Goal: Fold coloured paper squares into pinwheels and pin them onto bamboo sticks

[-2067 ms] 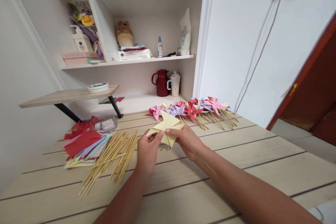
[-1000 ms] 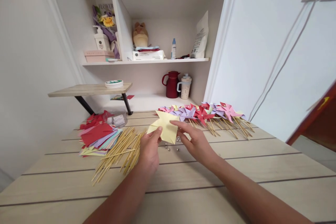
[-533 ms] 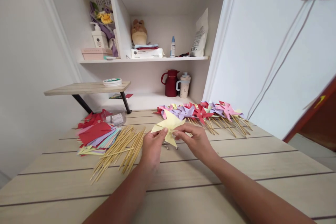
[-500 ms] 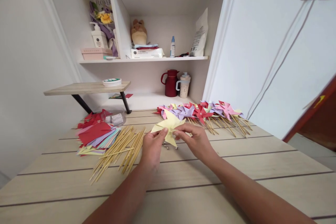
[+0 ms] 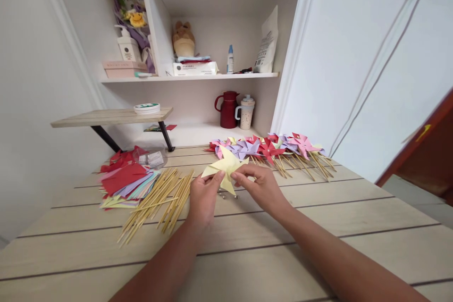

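A pale yellow paper pinwheel (image 5: 228, 163) is held up above the table, its folded blades spread. My left hand (image 5: 205, 196) is closed on its left side, with the thumb near the centre. From the right, my right hand (image 5: 260, 184) pinches at the pinwheel close to its middle; whether a small part sits between those fingertips I cannot make out. Beneath the paper, several small shiny metal bits (image 5: 223, 196) lie on the wood. Left of my left hand are loose wooden sticks (image 5: 155, 207).
Finished pinwheels on sticks (image 5: 269, 148) lie at the back right. Stacked coloured paper (image 5: 127, 184) and a clear plastic box (image 5: 152, 158) are at the left, below a small raised stand (image 5: 113, 117). A red jug (image 5: 229, 109) and a cup (image 5: 247, 112) stand behind.
The view has shifted slightly, so the surroundings appear a little further left and up. Both hands keep hold of the yellow pinwheel, with only slight movement of the right fingers.
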`<action>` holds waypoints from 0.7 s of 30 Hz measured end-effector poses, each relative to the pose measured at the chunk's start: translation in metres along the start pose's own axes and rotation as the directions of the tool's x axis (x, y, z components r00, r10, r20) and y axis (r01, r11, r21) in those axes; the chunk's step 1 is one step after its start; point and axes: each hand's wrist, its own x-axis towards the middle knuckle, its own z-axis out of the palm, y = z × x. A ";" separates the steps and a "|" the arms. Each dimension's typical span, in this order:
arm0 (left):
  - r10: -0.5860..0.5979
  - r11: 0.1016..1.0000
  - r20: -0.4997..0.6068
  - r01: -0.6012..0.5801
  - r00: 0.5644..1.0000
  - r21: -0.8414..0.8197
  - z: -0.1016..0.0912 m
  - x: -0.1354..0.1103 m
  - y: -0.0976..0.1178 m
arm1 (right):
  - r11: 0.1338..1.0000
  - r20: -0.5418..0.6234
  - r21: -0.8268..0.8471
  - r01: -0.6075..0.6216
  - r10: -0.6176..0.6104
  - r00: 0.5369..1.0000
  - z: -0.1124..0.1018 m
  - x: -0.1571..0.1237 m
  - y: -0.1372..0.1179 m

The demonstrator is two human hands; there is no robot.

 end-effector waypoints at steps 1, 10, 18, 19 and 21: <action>-0.004 1.000 0.005 0.004 1.000 0.000 0.000 0.000 0.000 | 1.000 -0.004 -0.019 -0.004 0.004 1.000 0.000 0.000 0.000; -0.004 0.999 -0.008 0.004 1.000 0.047 0.001 -0.002 -0.003 | 0.997 0.031 -0.071 0.023 -0.020 0.999 -0.002 0.002 0.006; -0.017 0.999 -0.014 0.017 1.000 0.032 0.003 -0.001 -0.004 | 0.994 0.027 -0.104 0.045 -0.042 0.999 -0.002 0.002 0.006; -0.012 0.999 -0.017 0.012 1.000 0.035 0.003 -0.002 -0.004 | 0.993 0.024 -0.105 0.045 -0.043 0.999 -0.002 0.002 0.006; -0.001 0.999 -0.023 0.002 1.000 0.041 0.004 -0.002 -0.004 | 0.993 0.019 -0.109 0.047 -0.045 0.999 -0.002 0.002 0.005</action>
